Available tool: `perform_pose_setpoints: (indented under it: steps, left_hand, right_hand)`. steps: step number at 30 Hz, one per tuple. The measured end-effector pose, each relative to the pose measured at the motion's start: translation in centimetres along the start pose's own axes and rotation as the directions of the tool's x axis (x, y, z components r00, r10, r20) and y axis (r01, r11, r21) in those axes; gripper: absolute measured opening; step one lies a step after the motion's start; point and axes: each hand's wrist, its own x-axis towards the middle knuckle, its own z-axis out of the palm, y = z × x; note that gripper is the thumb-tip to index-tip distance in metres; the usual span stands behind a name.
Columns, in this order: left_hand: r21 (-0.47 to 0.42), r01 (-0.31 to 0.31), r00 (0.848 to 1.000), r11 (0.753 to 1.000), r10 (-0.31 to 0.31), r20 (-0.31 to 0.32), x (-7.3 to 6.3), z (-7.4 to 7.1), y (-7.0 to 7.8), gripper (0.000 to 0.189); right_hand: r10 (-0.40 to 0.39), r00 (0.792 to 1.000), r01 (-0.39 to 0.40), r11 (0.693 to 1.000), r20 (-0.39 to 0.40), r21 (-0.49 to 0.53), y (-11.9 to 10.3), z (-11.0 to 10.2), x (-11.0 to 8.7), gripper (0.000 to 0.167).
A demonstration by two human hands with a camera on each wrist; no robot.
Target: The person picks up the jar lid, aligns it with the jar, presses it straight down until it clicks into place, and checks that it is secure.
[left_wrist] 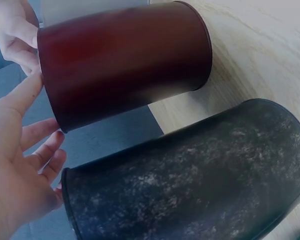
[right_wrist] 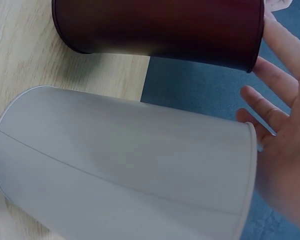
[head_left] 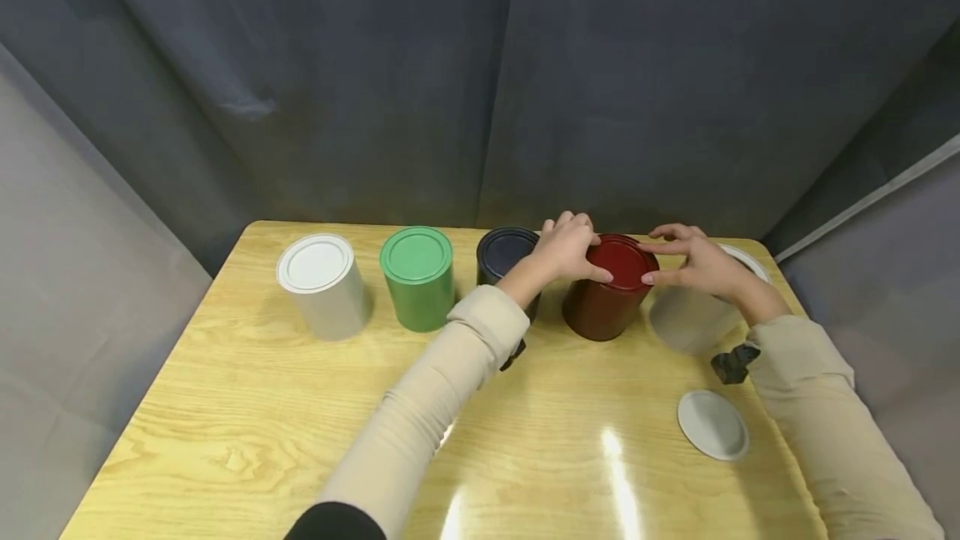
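Observation:
A dark red can (head_left: 603, 311) with a red lid (head_left: 621, 261) stands upright on the table between both hands. The left hand (head_left: 562, 252) touches the left side of the lid's rim, with thumb and forefinger spread. Opposite it, the right hand (head_left: 693, 265) has its forefinger and thumb at the rim's right side. In both wrist views the fingers look fairly straight, and the other fingers hang beside the red can. A black can (left_wrist: 190, 175) with pale blotches stands close to the left hand. Near the right hand is a light grey can (right_wrist: 125, 150), its top partly covered by that hand.
Farther left along the table's back stand a green can (head_left: 420, 298) and a white can (head_left: 330, 302), both lidded. A loose round pale lid (head_left: 712, 425) lies flat at the table's right. A dark curtain (head_left: 375, 90) hangs behind the wooden table (head_left: 247, 423).

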Motion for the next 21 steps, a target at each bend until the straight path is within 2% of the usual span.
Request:
perform_pose_setpoints:
  steps: [7,14,21]
  left_hand:
    - [-0.016,0.023,1.0,1.0,-0.023,-0.002,0.0,-0.2,-0.2,0.064]
    - [-0.048,0.026,1.0,0.998,-0.026,-0.009,0.0,-0.4,-0.4,0.064]
    - [-0.052,0.031,0.999,0.998,-0.031,-0.005,-0.5,-0.4,-0.3,0.064]
  right_hand:
    - [-0.013,1.0,0.013,1.0,-0.01,-0.001,-0.5,-0.4,0.4,0.055]
    - [0.031,1.0,-0.031,1.0,-0.001,0.002,-1.1,-0.8,0.7,0.054]
    - [0.042,0.999,-0.042,0.999,0.01,-0.002,-1.1,-0.5,0.5,0.056]
